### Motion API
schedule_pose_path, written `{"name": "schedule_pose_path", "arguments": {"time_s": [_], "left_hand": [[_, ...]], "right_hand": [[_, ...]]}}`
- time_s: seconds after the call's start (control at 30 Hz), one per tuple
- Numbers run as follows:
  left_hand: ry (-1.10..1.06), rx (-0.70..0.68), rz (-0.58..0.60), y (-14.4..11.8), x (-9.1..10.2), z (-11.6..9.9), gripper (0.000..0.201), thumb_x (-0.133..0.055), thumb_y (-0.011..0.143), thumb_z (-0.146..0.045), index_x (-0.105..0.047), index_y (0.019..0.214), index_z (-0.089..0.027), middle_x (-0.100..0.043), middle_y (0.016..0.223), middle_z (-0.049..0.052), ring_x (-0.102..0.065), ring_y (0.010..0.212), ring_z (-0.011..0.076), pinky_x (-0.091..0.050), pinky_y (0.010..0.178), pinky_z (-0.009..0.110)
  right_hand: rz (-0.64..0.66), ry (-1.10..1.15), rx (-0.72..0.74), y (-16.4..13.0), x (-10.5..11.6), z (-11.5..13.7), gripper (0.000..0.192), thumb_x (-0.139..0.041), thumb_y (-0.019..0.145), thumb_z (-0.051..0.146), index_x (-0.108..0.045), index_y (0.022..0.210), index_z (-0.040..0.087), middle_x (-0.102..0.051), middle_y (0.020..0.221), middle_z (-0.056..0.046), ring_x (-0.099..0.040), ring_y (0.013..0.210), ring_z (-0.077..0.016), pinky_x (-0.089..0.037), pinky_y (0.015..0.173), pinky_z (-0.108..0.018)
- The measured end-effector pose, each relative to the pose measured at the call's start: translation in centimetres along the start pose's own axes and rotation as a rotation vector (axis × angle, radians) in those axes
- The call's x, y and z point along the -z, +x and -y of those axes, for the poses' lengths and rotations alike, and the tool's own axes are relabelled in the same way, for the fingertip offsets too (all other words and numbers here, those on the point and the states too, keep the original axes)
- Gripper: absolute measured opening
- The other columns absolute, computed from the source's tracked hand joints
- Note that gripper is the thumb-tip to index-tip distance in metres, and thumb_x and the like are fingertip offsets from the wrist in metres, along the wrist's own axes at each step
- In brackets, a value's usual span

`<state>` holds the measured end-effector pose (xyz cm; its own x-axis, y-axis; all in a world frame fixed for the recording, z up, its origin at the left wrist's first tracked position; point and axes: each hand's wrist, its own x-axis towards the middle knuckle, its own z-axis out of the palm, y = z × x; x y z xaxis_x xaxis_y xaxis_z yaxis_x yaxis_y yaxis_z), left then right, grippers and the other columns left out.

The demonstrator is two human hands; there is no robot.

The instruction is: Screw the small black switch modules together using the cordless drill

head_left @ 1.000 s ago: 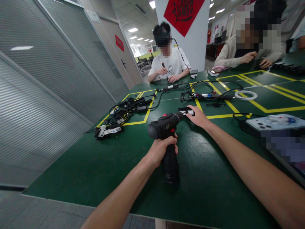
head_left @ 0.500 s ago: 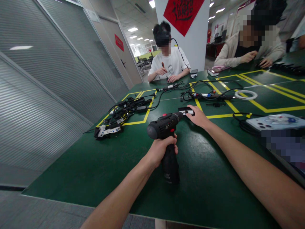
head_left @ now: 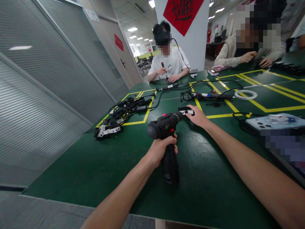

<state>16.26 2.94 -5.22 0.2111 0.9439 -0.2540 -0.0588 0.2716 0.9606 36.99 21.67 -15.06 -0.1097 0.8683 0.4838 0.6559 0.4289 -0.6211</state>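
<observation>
My left hand (head_left: 161,150) grips the handle of a black cordless drill (head_left: 165,127) with red buttons, held above the green table (head_left: 95,165). The drill's chuck points away from me at a small black-and-white part (head_left: 186,111) lying on the table. My right hand (head_left: 198,117) rests on the table with its fingertips pressed on that part, holding it in place right at the drill tip.
A tangle of black cables and adapters (head_left: 124,111) lies at the left in a yellow-taped box. More cables and tools (head_left: 207,93) and a white ring (head_left: 246,94) lie further back. A phone (head_left: 276,121) rests at the right. Two people sit across the table.
</observation>
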Motion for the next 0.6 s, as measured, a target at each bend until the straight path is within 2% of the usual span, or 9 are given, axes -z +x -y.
{"name": "schedule_pose_path", "arguments": {"time_s": [0.6], "left_hand": [[0.0,0.005,-0.001,-0.04,-0.05,-0.04,0.02,-0.061,0.072,-0.025,-0.058,0.089,-0.015,-0.058,0.052,0.0,-0.053,0.048,0.012,-0.041,0.052,0.023]], "right_hand": [[-0.006,-0.009,0.013,0.04,-0.05,-0.15,0.05,-0.06,0.082,0.033,-0.056,0.131,0.022,-0.058,0.122,-0.011,-0.057,0.113,-0.0286,-0.045,0.1,-0.044]]}}
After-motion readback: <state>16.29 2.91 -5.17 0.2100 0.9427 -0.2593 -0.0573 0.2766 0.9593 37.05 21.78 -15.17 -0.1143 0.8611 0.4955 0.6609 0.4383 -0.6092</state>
